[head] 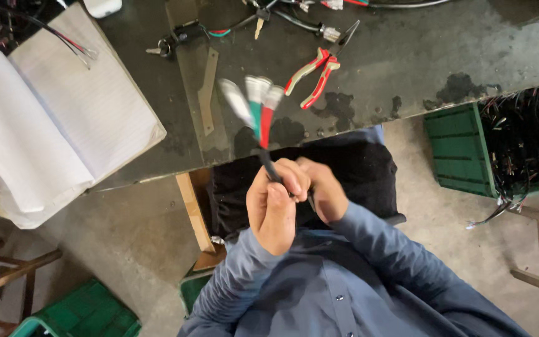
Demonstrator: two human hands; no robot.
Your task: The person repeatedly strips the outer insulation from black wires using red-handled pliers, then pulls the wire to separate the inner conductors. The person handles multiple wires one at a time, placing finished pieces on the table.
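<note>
Both my hands are raised in front of my chest and clasped around a black cable. My left hand (274,209) wraps the cable in a fist, and my right hand (324,190) grips it just behind. The wire harness (258,109) sticks upward from my fists and splits into a white, a green and a red lead, each ending in a pale plastic connector. The connectors are blurred. Blue shirt sleeves cover both my forearms.
A dark workbench (394,56) holds red-handled pliers (315,72), keys with wiring (176,39) and an open lined notebook (57,112). A green crate of wire harnesses (506,140) stands at right; another green crate (82,315) and wooden stools sit on the concrete floor.
</note>
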